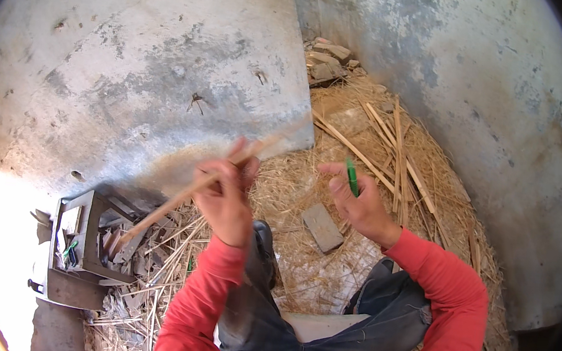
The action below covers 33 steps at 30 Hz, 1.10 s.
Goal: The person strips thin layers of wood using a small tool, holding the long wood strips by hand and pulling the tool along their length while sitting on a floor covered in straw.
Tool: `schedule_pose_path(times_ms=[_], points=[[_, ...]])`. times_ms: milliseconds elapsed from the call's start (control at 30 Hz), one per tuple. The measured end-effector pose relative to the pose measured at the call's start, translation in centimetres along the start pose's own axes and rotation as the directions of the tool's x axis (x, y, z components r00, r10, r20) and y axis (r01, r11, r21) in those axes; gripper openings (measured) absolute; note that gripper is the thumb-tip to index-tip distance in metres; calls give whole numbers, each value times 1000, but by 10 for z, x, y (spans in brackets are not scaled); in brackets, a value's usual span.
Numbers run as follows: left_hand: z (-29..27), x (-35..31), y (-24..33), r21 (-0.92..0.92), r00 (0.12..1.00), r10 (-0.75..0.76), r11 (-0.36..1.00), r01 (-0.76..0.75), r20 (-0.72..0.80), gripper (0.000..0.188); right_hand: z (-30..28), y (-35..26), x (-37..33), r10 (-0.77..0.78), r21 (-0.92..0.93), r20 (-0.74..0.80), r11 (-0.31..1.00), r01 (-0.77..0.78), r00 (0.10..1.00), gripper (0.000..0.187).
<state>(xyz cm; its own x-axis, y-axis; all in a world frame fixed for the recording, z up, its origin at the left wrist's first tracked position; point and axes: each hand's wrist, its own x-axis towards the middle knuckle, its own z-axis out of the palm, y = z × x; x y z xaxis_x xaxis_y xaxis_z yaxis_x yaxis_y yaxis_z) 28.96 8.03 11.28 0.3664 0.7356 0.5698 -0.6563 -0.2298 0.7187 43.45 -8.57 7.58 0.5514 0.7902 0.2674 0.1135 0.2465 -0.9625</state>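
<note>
Both hands are up in front, well apart: the left hand (225, 205) grips a long thin stick (168, 206), and the right hand (366, 210) pinches a small green tool (352, 177) (a knife, perhaps, though no blade can be made out). So there's the stick, slanting through the left hand from near the dark box (88, 227) up toward the wall (134, 78), its upper end a blur. Tool and wood aren't touching, so no cut is being made at this instant. How far along? This one looks mid-job, but it's too blurred to tell trimmed from rough. Off to the right, several loose sticks (401, 157) lie crossed on the straw (287, 183); finished or waiting, nobody could say from here. Thin strips (164, 273) are heaped at left, probably offcuts, which hints at plenty done already. Left to do: this stick, at least, it would seem.
</note>
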Motion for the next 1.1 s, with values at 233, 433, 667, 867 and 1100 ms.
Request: schedule_pose_path(times_ms=[233,433,667,867,1100], points=[[16,-87,-51,-114,956,-201,967,229,213,18,-16,-1,9,188,294,-206,948,-122,960,25],[-20,-60,-58,-71,477,-607,569,819,636,59,-45,2,18,187,333,-166,935,-124,968,21],[-27,-86,-55,212,228,-662,515,830,714,63,-52,25,22,161,239,-128,963,-127,979,20],[-27,-85,-57,157,440,-756,570,806,485,44,-36,4,21,-152,-580,-77,811,80,985,40],[-35,-87,-63,106,511,-768,587,802,386,44,-2,17,-13,100,-860,160,503,89,982,57]])
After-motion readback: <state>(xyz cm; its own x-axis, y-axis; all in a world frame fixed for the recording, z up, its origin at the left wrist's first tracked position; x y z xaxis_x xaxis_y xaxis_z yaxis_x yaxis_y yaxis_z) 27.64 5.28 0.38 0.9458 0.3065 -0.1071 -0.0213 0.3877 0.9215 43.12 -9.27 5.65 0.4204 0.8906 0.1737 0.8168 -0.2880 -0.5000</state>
